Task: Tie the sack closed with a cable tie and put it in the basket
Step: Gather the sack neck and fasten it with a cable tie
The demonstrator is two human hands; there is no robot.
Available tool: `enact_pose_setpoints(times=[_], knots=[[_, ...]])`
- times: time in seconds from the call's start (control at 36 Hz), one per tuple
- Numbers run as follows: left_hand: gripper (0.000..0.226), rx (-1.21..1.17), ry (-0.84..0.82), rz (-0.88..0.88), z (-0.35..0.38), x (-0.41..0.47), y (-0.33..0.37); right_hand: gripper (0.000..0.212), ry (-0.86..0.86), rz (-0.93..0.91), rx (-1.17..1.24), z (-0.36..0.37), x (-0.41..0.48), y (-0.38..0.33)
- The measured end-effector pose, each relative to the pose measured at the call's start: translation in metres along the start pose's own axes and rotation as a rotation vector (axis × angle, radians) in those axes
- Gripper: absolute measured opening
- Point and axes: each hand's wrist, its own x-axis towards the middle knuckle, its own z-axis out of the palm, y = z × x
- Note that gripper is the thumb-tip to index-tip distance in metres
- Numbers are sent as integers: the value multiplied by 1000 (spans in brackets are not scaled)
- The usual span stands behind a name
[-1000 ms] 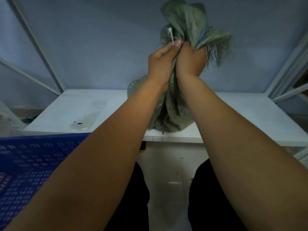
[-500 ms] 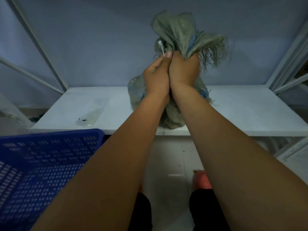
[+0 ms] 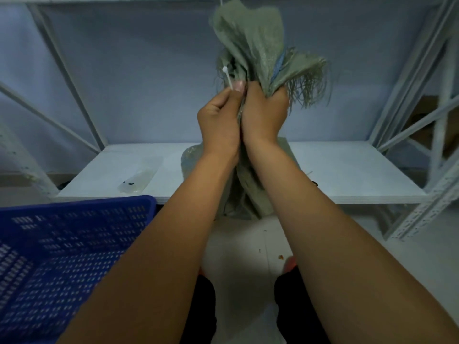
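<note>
A grey-green woven sack (image 3: 250,45) stands on the front edge of the white shelf (image 3: 347,175), its mouth gathered and frayed at the top. My right hand (image 3: 264,115) is clenched around the gathered neck. My left hand (image 3: 219,120) presses against it and pinches a white cable tie (image 3: 227,76), whose end sticks up beside the neck. Whether the tie circles the neck is hidden by my hands. The blue perforated basket (image 3: 74,247) sits low at the left, below the shelf edge.
A clear plastic bag (image 3: 137,178) with small dark bits lies on the shelf to the left. White metal rack posts and braces (image 3: 407,115) frame both sides. Pale floor lies below, with my dark-clad legs (image 3: 203,309) at the bottom.
The view has tilted down, showing more basket and floor. Both hands stay clamped on the sack's neck, and the tie's end now stands a little further out from my left fingers.
</note>
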Motion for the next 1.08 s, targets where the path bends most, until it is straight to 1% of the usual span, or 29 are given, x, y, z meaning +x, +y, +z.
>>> enact_pose_setpoints(times=[0.08, 0.17, 0.31, 0.5, 0.81, 0.94, 1.08], knots=[[26, -4, 4, 9, 4, -2, 3, 18, -11, 3, 9, -2, 0, -4], [27, -5, 1, 30, 9, -3, 7, 21, -6, -9, 30, -4, 0, -11], [28, 4, -19, 99, 19, -3, 17, 10, -8, -42, 62, -6, 2, -26], [26, 1, -54, 171, 27, -8, 28, 5, -19, -52, 107, -9, -2, -41], [28, 1, -37, 166, 32, -15, 32, 13, -15, -32, 156, -12, -3, -47], [27, -10, -36, 175, 33, -16, 34, 9, -13, -23, 154, -12, -2, -48], [28, -6, -30, 168, 34, -17, 34, 10, -2, -17, 152, -12, -3, -49]])
